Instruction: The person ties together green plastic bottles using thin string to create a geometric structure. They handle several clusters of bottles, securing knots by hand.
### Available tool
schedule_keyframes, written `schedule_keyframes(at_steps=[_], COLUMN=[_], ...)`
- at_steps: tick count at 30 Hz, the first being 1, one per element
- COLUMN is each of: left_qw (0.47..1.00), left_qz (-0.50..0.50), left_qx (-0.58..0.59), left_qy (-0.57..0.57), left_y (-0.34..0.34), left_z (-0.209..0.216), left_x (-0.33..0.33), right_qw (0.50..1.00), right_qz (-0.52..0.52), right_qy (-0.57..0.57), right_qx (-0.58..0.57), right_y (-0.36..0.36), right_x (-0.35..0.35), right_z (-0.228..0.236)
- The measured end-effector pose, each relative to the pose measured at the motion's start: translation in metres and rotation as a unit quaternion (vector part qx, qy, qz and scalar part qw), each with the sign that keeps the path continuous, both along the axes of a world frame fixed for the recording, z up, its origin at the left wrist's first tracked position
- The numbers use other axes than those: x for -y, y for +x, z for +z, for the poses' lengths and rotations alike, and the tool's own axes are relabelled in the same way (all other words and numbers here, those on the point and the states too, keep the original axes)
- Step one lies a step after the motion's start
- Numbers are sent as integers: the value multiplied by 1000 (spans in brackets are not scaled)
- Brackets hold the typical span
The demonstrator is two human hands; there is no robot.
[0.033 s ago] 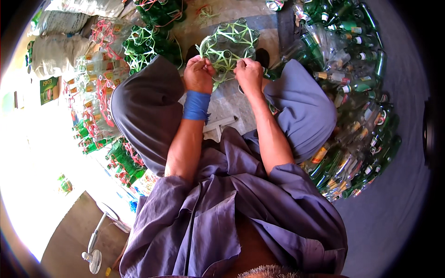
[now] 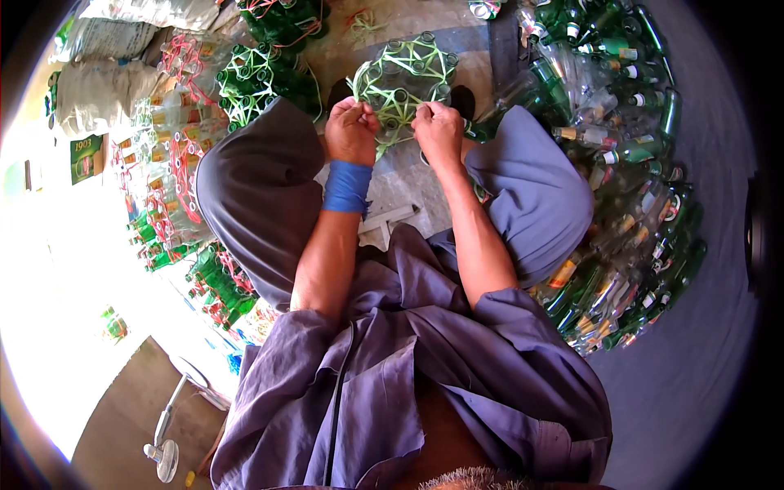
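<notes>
A bundle of upright glass bottles [image 2: 416, 88] stands between my knees, its necks laced together with pale green plastic twine [image 2: 402, 63]. At the bundle's near left edge my left hand [image 2: 351, 131] is closed in a pinch on the twine, and a blue cloth band wraps that wrist. My right hand [image 2: 439, 131] is closed at the near right edge, its thumb and fingertips pressed together on the twine between the bottle necks. The fingers hide exactly which strands they hold.
Loose green and clear bottles [image 2: 637, 147] lie piled at my right. More bottle bundles, tied with pink and green twine [image 2: 181, 151], stand at my left beside pale sacks [image 2: 104, 94]. A white fan [image 2: 167, 459] is at the lower left. Loose twine [image 2: 366, 27] lies beyond the bundle.
</notes>
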State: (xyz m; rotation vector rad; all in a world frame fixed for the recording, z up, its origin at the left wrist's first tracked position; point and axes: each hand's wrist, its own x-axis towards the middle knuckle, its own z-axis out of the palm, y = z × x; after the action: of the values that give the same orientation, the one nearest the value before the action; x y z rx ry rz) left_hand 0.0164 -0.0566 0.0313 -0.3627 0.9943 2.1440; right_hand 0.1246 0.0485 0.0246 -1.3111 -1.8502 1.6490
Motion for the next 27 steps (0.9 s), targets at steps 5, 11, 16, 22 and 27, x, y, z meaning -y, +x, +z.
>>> schedule_keyframes(at_steps=[5,11,16,22,27], left_qw=[999,996,995,995,995], left_qz=[-8,1,14,31,44], left_qx=[-44,-85,-85,-87,-73], left_qy=[0,-15,-40,-26,-43], left_y=[3,-4,-10,-14,-18], left_z=[10,8,-6,-11,-22], left_x=[-4,-4,3,3,5], right_qw=[977,960,945,932,926], right_qz=[77,154,168,200,235], right_qy=[192,177,204,194,165], right_qx=[46,152,195,233,245], right_y=[-5,-17,-21,-23,-26], right_x=[4,3,0,-6,-11], right_z=[-6,-2,10,23,22])
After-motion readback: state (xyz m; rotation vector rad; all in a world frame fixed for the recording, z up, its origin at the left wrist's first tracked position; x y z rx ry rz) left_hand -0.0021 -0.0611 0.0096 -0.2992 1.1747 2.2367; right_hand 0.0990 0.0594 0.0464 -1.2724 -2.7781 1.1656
